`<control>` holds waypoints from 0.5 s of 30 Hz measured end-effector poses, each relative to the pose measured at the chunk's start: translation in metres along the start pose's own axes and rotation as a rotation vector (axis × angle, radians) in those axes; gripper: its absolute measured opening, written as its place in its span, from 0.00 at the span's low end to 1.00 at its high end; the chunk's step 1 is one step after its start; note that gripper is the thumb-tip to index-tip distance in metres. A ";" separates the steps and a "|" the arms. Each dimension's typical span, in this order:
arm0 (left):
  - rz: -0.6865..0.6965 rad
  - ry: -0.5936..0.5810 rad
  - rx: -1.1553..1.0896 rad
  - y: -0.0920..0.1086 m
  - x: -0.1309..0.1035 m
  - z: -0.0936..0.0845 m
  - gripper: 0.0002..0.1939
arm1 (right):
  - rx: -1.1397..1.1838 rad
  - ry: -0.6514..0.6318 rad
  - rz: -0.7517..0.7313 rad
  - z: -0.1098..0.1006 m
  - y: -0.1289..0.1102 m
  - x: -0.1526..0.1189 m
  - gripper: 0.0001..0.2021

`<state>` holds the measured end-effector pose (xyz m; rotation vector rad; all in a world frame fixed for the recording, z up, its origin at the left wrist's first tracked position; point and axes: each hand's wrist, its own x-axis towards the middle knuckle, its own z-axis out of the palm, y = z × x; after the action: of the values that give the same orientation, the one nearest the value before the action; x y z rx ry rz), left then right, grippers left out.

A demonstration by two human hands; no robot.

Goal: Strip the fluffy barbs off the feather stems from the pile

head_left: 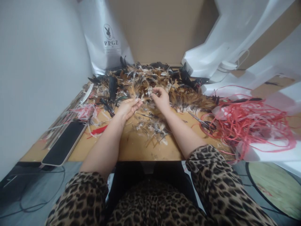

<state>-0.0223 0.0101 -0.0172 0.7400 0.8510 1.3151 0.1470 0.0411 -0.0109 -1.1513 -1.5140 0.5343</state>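
Note:
Before me a heap of brown, black and white feathers (150, 73) spreads across the back of the wooden table (141, 150). My left hand (128, 108) is closed in a pinch on a pale feather (144, 99) at the heap's front edge. Just to its right, my right hand (161, 99) pinches a whitish tuft of feathers (149, 91) between thumb and forefinger. Below both hands lies a small loose pile of grey and white feathers (155, 127). The fine details between the fingertips are blurred.
A phone (64, 142) lies at the left edge beside thin sticks and a red feather (98, 129). Scissors (207, 124) rest at right, by a tangle of red plastic strips (254, 125). A white bag (105, 47) stands behind; a round green stool (277, 188) is below right.

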 end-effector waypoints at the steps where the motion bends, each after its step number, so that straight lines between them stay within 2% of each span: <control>1: 0.018 0.008 -0.019 0.001 0.001 0.000 0.01 | 0.086 0.015 0.078 0.000 0.001 0.001 0.12; 3: 0.048 0.026 -0.041 0.003 0.002 0.000 0.02 | 0.251 -0.041 0.237 -0.001 -0.001 0.002 0.11; 5: 0.067 0.042 -0.042 0.004 0.002 0.001 0.01 | 0.373 -0.203 0.367 -0.002 -0.006 -0.001 0.14; 8: 0.093 0.040 -0.021 0.004 0.001 0.002 0.01 | 0.469 -0.400 0.440 0.000 -0.017 -0.008 0.16; 11: 0.109 -0.006 0.008 0.002 0.000 0.003 0.03 | 0.568 -0.415 0.439 0.005 -0.023 -0.013 0.16; 15: 0.099 -0.067 0.012 0.001 -0.002 0.005 0.03 | 0.696 -0.398 0.526 0.011 -0.023 -0.016 0.18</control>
<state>-0.0186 0.0084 -0.0140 0.8403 0.7778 1.3662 0.1269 0.0208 -0.0030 -0.8958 -1.1615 1.5838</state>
